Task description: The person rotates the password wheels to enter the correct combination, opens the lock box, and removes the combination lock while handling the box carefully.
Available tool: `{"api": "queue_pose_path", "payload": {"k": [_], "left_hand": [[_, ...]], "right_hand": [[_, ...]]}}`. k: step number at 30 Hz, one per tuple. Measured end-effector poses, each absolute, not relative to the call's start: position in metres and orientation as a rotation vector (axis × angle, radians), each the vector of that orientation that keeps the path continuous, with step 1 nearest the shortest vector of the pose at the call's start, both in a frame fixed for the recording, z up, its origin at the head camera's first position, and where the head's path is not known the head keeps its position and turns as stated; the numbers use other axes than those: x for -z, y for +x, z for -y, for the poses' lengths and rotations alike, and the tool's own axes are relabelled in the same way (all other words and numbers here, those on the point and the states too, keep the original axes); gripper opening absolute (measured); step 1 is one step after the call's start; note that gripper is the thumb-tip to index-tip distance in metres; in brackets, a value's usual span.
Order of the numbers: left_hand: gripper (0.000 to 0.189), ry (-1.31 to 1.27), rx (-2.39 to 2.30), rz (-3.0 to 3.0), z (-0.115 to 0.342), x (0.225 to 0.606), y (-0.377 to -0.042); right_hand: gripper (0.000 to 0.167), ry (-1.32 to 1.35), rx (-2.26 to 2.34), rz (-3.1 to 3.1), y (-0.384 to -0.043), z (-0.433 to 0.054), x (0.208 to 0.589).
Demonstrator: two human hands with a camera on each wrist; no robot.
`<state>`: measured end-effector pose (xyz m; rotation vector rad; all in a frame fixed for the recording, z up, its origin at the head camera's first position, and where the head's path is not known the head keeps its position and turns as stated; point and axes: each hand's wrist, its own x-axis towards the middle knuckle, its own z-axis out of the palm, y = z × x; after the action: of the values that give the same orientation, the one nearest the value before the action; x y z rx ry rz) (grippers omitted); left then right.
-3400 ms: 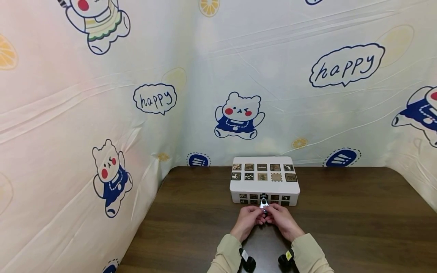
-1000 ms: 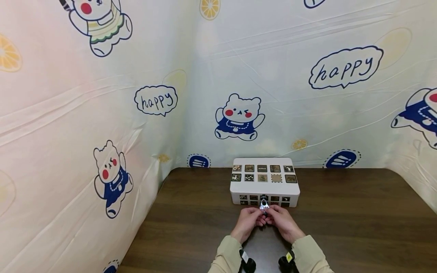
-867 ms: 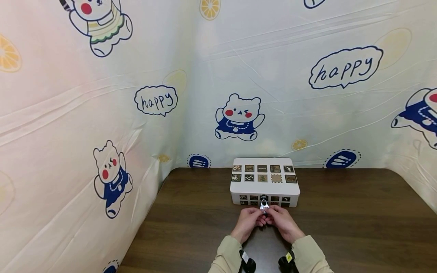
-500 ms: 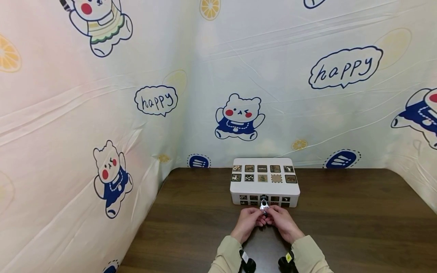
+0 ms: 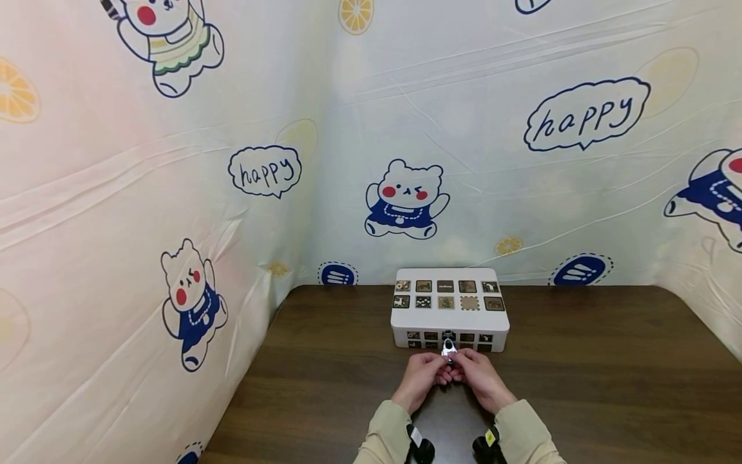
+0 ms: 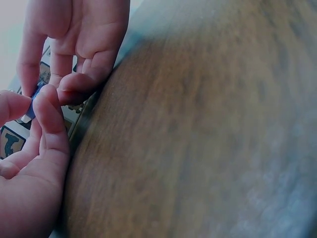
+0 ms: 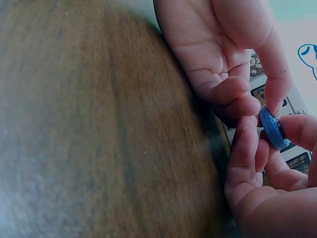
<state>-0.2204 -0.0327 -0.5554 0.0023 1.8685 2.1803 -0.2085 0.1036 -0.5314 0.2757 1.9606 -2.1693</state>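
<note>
A small silver padlock [image 5: 447, 352] is between both hands, its shackle pointing up towards the dark latch [image 5: 448, 334] of a white box [image 5: 449, 318] and overlapping it in the head view. My left hand [image 5: 418, 378] pinches the padlock from the left with thumb and index finger. From the other side, my right hand [image 5: 478, 378] pinches it the same way. The wrist views show the padlock's rounded body [image 7: 274, 130] edge-on, with a bluish tint. Curled fingers of both hands meet beneath it and hide part of it.
Small square pictures cover the box's lid and front. The box stands on a dark wooden table [image 5: 324, 348], close to its back edge. Behind and to the left hangs a pale curtain [image 5: 324, 212] printed with bears and speech bubbles. Black wrist cameras [image 5: 423, 450] sit below the beige sleeves [image 5: 384, 435].
The head view has shifted very slightly. Both hands stay at the padlock in front of the box, with hardly any visible finger movement.
</note>
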Motion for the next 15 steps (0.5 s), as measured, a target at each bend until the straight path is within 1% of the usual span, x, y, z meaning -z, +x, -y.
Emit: {"api": "queue_pose_path", "payload": {"k": [15], "left_hand": [[0.019,-0.002,-2.158,-1.877,0.0329,0.5542,-0.2202]], "right_hand": [[0.019,0.297,2.183,-1.960,-0.2081,-0.1030,0.5324]]}}
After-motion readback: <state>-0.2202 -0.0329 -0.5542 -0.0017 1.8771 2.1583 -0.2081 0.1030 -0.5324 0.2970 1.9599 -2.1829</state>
